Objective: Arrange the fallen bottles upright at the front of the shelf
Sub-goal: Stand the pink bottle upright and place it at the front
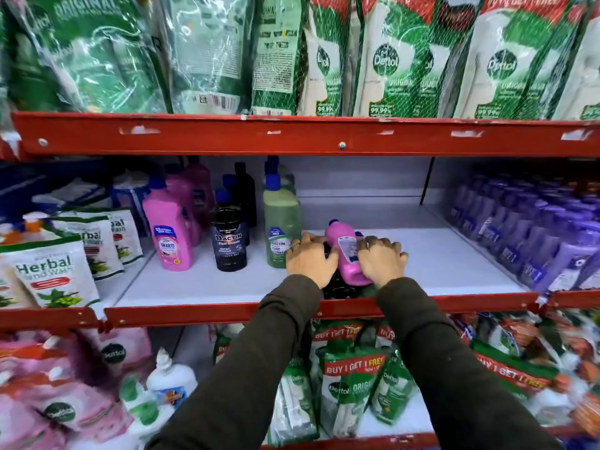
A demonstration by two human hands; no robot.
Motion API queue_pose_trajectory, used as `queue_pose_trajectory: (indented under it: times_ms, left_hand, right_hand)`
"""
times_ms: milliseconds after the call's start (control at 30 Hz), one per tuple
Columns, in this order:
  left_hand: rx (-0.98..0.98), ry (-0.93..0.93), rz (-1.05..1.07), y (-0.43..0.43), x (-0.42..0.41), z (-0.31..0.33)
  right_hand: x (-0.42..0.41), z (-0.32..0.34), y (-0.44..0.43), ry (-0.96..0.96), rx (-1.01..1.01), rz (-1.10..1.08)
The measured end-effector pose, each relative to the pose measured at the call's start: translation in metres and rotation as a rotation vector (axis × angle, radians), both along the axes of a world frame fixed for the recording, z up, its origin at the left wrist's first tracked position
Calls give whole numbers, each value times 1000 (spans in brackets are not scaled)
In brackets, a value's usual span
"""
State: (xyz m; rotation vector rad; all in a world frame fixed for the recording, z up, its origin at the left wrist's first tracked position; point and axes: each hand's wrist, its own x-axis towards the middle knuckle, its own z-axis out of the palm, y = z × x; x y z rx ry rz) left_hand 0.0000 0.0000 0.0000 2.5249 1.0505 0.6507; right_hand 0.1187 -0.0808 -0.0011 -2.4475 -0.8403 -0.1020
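Both hands, left (310, 259) and right (381, 259), fingers curled, on fallen pink bottle (347, 251) and dark bottles (339, 289)

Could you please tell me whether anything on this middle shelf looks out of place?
Yes: a pink plastic bottle lies on its side between the left hand and right hand, beside a fallen black bottle, while neighbouring bottles stand upright.

Left hand (310, 261): bare, with one ring on a finger, seen at about 11 o'clock from the knuckles. Right hand (381, 259): bare, with one ring on a finger, at about 11 o'clock on the hand. Left sleeve (246, 368): long, dark brownish-olive knit, plain, cuff ending at the wrist. Right sleeve (444, 368): same fabric and colour, plain, cuff ending at the wrist, lightly creased along its length.
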Motion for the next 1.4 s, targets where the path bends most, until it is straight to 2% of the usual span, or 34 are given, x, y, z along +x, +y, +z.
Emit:
queue_pose_trajectory:
  times_ms: [67,167,333,467,600,700,900,1400]
  left_hand:
    - [-94,75,10,5,9,-2]
    - [-194,110,-4,10,19,-9]
    - [-281,-62,-36,12,26,-19]
    - [-315,-268,-95,3,19,-22]
    - [-472,-563,-214,-6,5,-16]
    - [-496,-672,-243,-6,-13,-15]
    - [-525,-817,-232,19,-67,-13]
    - [-419,-913,-29,140,-229,-36]
  right_hand:
    - [5,-3,4,62,-74,-10]
    - [12,-10,10,121,-85,10]
    - [17,-12,8,210,31,32]
    - [9,-14,-3,275,325,78]
    - [-12,-5,-15,484,722,202]
    - [-32,0,-20,494,828,266]
    - [-88,3,4,475,930,373]
    - [-233,-31,150,507,961,542]
